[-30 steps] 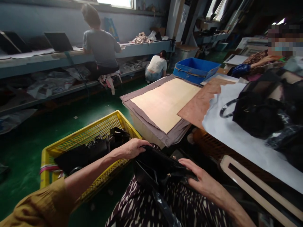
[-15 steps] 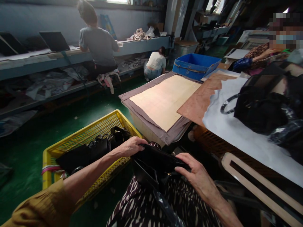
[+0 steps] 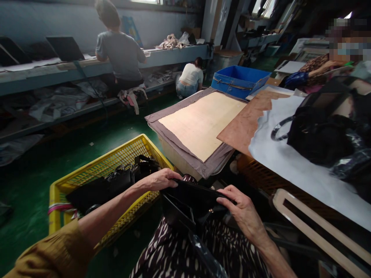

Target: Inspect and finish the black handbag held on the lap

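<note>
A black handbag [image 3: 188,204] rests on my lap, over patterned dark clothing, its mouth spread toward me. My left hand [image 3: 166,179] pinches the bag's far left rim, thumb on the near side. At the right end of the same rim, my right hand [image 3: 239,204] is closed on the edge between thumb and fingers. Below the right-hand side of the rim shows a small gold metal fitting [image 3: 210,211]. A plastic-wrapped strap [image 3: 204,251] hangs from the bag down over my lap. The bag's inner bottom is too dark to make out.
A yellow crate [image 3: 95,162] with black bags stands at my left. Ahead is a cloth-covered bin topped by a pale board [image 3: 199,119]; behind it, a blue bin [image 3: 240,83]. Black bags [image 3: 321,131] lie on the right table. Several people are nearby.
My right hand has shifted slightly right along the rim, its fingers closing more on the edge. The left hand keeps its hold, and the bag's rim looks a little more stretched.
</note>
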`<state>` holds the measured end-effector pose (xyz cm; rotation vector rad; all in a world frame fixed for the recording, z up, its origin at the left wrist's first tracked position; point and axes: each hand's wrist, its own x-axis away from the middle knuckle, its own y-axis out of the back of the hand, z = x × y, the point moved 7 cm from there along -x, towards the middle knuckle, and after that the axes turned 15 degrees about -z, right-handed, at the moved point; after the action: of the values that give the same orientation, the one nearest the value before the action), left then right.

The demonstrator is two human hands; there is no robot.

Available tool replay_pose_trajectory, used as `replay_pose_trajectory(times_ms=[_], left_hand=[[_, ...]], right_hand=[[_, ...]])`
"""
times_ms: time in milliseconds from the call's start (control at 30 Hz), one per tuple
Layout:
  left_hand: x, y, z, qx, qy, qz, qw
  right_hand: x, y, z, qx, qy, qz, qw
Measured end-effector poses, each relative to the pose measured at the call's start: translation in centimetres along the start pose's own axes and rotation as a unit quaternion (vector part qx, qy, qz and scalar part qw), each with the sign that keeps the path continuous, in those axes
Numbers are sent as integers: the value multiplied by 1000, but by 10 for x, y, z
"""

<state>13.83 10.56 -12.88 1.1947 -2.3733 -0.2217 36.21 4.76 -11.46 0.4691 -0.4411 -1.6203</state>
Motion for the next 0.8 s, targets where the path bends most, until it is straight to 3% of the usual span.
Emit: replay_pose_trajectory(times_ms=[167,467,800], left_hand=[[0,-1,-2,20,3,9,1000],[-1,-3,0,29,-3,11,1000],[1,-6,-8,30,-7,22,999]], right_hand=[[-2,1,1,0,-11,1,1000],[-1,-1,13,108,79,-15,991],[-4,0,14,112,86,-19,990]])
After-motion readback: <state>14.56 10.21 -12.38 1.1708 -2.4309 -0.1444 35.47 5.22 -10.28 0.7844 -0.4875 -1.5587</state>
